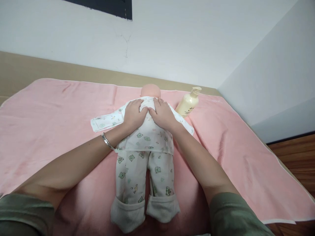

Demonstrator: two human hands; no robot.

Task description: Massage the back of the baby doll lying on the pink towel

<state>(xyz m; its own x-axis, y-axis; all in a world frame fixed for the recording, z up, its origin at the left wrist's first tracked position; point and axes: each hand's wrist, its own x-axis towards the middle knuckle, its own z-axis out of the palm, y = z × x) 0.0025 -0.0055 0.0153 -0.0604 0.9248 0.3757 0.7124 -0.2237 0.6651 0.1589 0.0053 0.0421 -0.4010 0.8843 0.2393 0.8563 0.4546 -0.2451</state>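
Note:
A baby doll [146,144] in white printed pyjamas lies face down on a pink towel [49,111], its bald head [150,90] pointing away from me. My left hand [133,114] lies flat on the doll's upper back, left of the spine, fingers stretched toward the shoulder. My right hand [161,113] lies flat beside it on the right half of the back, thumbs nearly touching. A silver bracelet [107,141] sits on my left wrist. Neither hand holds anything.
A cream pump bottle [188,103] lies tilted on the towel just right of the doll's shoulder. The towel covers a beige table [29,70] set against a white wall. Wooden floor [295,157] shows off the right edge.

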